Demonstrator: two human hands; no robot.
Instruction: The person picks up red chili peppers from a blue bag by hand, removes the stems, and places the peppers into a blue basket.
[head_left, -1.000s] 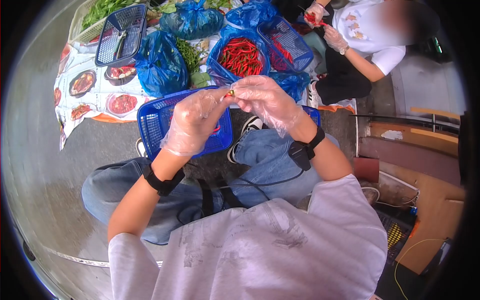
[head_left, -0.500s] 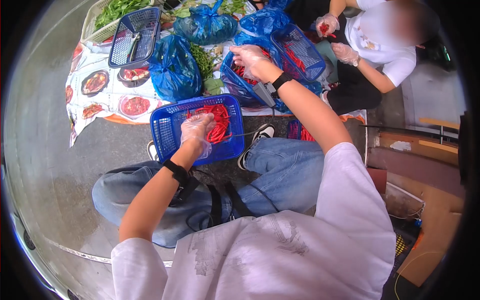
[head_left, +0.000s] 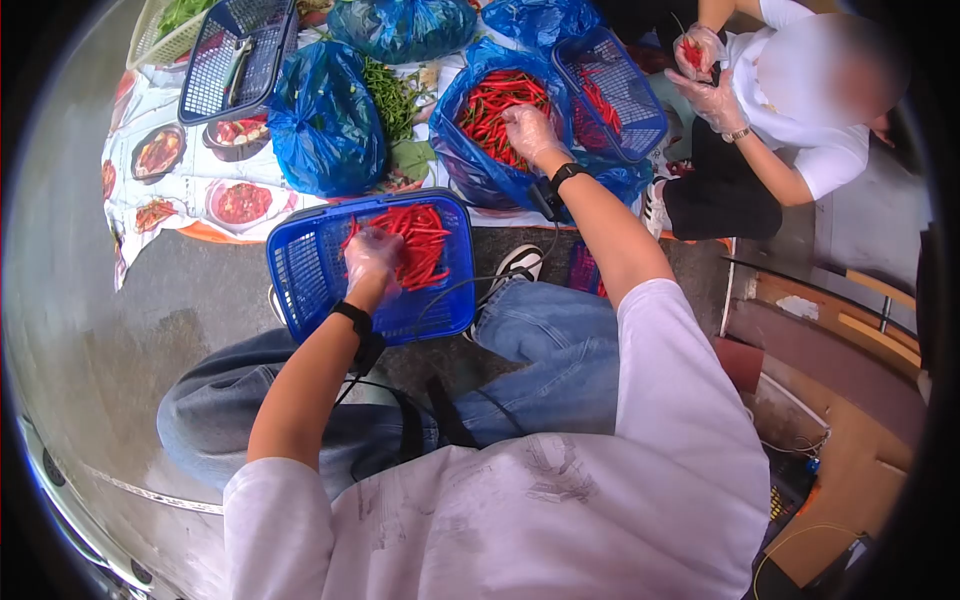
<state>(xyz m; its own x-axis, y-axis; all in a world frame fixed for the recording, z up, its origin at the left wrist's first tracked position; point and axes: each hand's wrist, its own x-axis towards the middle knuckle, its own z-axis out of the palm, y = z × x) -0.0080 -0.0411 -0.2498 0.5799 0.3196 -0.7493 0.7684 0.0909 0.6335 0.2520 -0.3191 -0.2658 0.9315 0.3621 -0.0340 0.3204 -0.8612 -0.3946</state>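
My left hand (head_left: 373, 262), in a clear plastic glove, is over the left part of a pile of red chilies (head_left: 420, 243) in a blue basket (head_left: 460, 300); its fingers are largely hidden. The basket sits between my knees. Up and to the right, my gloved right hand (head_left: 532, 132) reaches into an open blue plastic bag (head_left: 452, 100) full of red chilies (head_left: 500, 92). Its fingertips touch the chilies at the bag's right side, and whether they grip one is too small to tell.
At the upper right a person (head_left: 760, 90) in gloves holds red chilies. Tied blue bags (head_left: 325, 120), a dark blue basket with a knife (head_left: 205, 95), greens (head_left: 390, 95) and another basket (head_left: 640, 130) stand on a printed sheet (head_left: 165, 190).
My right hand has gone from above the bag's left side to the chilies inside it. The bag's opening shows more fully. The view has shifted, and the other person's hands have moved closer together.
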